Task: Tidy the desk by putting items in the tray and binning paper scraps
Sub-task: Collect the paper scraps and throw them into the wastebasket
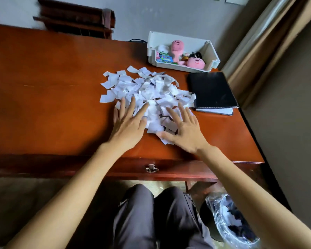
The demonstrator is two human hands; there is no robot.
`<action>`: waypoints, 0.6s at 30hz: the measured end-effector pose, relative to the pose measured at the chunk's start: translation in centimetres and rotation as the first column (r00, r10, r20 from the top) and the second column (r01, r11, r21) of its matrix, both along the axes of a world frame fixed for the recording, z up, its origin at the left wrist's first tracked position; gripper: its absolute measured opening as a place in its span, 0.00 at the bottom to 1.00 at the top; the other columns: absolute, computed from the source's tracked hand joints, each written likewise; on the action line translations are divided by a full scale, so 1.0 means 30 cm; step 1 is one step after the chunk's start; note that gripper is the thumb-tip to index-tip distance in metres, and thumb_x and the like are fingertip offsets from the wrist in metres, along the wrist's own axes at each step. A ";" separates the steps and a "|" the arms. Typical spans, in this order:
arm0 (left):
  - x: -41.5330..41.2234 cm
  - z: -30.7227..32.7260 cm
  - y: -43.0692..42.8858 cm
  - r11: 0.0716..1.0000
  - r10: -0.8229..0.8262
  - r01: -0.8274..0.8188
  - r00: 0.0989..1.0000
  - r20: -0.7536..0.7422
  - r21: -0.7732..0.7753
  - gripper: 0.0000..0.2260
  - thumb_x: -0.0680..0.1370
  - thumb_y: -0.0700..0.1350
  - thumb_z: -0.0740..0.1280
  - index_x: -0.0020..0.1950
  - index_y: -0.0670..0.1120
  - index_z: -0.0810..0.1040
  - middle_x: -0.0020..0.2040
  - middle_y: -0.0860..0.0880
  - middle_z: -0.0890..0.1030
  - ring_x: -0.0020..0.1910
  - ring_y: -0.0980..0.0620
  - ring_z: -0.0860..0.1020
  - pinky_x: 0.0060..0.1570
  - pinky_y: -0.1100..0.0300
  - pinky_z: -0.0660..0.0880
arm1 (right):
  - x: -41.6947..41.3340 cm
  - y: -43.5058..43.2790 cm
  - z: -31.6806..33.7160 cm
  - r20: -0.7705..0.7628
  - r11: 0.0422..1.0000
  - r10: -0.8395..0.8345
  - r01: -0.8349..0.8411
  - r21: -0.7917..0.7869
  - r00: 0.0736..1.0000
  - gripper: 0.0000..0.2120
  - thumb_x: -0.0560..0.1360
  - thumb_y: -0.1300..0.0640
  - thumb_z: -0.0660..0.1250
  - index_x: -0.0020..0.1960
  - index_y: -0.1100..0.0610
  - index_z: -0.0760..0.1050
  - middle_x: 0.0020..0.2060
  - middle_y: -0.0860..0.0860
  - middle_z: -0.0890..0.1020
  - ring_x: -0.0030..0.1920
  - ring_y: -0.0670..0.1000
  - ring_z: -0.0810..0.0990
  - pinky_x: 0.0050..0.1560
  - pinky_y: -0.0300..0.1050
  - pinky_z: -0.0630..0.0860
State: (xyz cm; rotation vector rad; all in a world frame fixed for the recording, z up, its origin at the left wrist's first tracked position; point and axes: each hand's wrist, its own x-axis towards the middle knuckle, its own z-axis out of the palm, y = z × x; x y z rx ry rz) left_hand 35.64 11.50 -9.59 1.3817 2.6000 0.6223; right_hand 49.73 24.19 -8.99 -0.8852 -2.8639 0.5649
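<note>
Spillage as the main risk — paper scraps (147,94) loose, light and many, likely to slip out between splayed fingers or slide off the near edge of the desk (52,87) onto the floor if swept too fast. Could also scatter wider if scooped in one big load rather than several small ones. Plastic-lined bin (237,225) down on the floor at the right, below desk level and partly behind the right forearm, so any carried handful liable to shed pieces on the way or miss the rim. Further hazard: shoving the heap rightward into the black notebook (212,88), lying against its right fringe, and wedging bits under the cover.

Hands: left hand (127,123) flat, fingers fanned wide, resting on the near-left margin of the heap; right hand (185,130) likewise splayed, slightly blurred, palm down on the near-right margin. Nothing pinched or gripped by either.

Heap itself: white, torn into small irregular pieces, some crumpled, thickest at the middle and thinning to flat single bits at the left and far side. Sitting right of mid-desk, just in front of the white tray (210,56) — already holding pink plush toys (177,49) and small packets.
</note>
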 end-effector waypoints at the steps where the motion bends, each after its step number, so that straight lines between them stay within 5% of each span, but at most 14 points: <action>1: -0.002 -0.014 -0.006 0.998 -0.039 0.039 0.999 -0.008 -0.051 0.22 0.82 0.52 0.48 0.76 0.60 0.48 0.78 0.49 0.40 0.75 0.46 0.32 0.73 0.46 0.35 | 0.015 -0.006 -0.014 0.054 1.000 0.009 -0.009 0.002 0.998 0.42 0.67 0.29 0.60 0.75 0.41 0.48 0.77 0.51 0.43 0.77 0.56 0.40 0.76 0.57 0.42; 6: -0.012 -0.031 -0.015 0.975 -0.078 0.068 0.996 -0.039 -0.211 0.23 0.80 0.61 0.48 0.75 0.63 0.47 0.78 0.50 0.43 0.77 0.48 0.37 0.75 0.48 0.38 | 0.013 0.007 -0.027 0.061 0.995 0.032 -0.037 0.092 0.998 0.32 0.71 0.31 0.58 0.71 0.38 0.57 0.75 0.51 0.56 0.75 0.57 0.51 0.74 0.55 0.49; 18: 0.006 -0.008 0.103 0.998 0.036 -0.048 0.971 -0.238 -0.045 0.24 0.80 0.54 0.56 0.75 0.50 0.56 0.69 0.45 0.66 0.68 0.45 0.64 0.66 0.53 0.61 | -0.052 0.071 -0.032 -0.120 0.954 -0.012 0.047 0.296 0.993 0.19 0.77 0.48 0.60 0.64 0.56 0.71 0.55 0.60 0.77 0.57 0.63 0.73 0.54 0.53 0.70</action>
